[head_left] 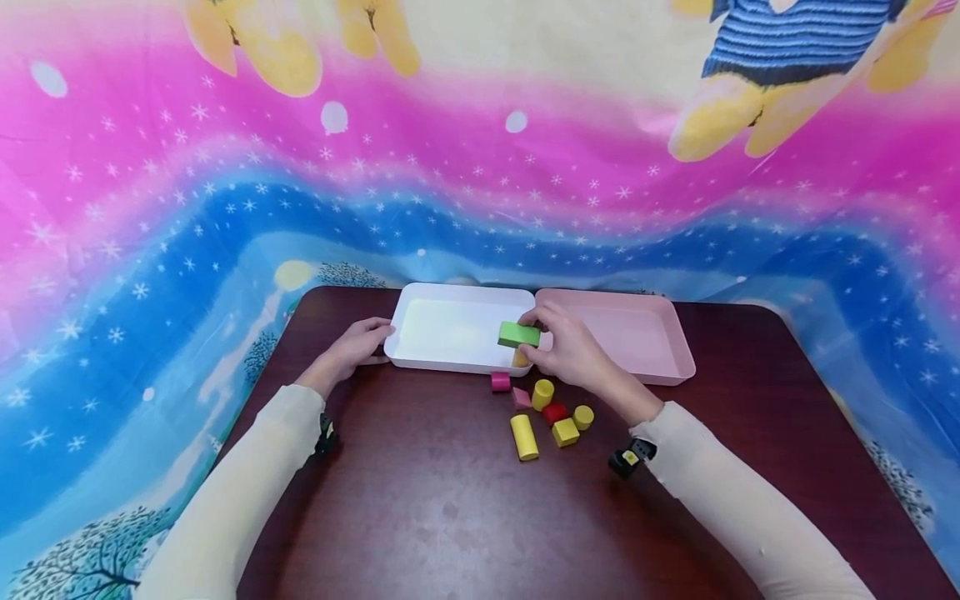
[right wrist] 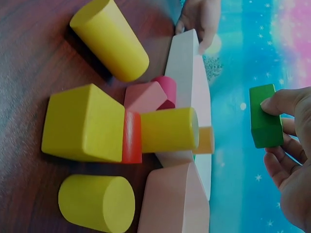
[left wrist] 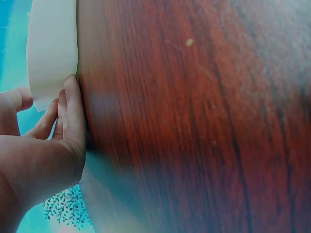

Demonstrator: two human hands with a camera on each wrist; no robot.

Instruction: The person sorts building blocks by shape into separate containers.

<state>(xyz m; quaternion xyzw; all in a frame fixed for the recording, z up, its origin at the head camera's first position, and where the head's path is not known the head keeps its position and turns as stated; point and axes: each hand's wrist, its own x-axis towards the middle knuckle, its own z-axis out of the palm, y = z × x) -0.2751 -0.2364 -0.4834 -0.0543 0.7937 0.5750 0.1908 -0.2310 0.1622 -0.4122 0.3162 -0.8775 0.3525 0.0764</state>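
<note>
My right hand [head_left: 564, 343] pinches a green rectangular block [head_left: 518, 335] between thumb and fingers, held above the right end of a white tray [head_left: 450, 365]. In the right wrist view the thumb lies on one face of this block [right wrist: 265, 119]. My left hand [head_left: 358, 343] grips the white tray's left end; in the left wrist view its fingers [left wrist: 73, 104] lie along the tray wall near the tabletop, with another digit at the rim. An orange block [head_left: 520, 358] shows at the tray's right front corner, partly covered by my right hand.
A pink tray [head_left: 678, 342] adjoins the white one on the right. Before them lie yellow cylinders [head_left: 525, 437], a yellow cube-like block [head_left: 566, 432], a red block [head_left: 555, 413], a pink block [head_left: 521, 398] and a magenta cylinder [head_left: 500, 382]. A patterned cloth [head_left: 480, 192] hangs behind the table.
</note>
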